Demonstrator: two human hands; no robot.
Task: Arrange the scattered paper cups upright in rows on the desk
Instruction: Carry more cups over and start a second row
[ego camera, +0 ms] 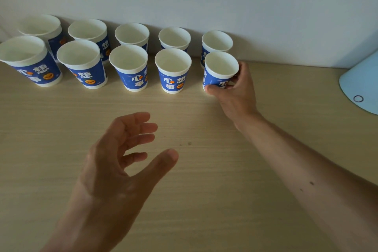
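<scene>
End cup in hand: letting go is the risky part.
The right hand [235, 90] wraps its fingers [243, 67] and thumb round the end cup [219, 67], at the right of the front row on the desk [204, 170], just before a back-row cup [216, 42]. The left hand [114, 161] hovers, fingers loose and holding nothing. A dragging finger could tip this light cup into its neighbours.
</scene>
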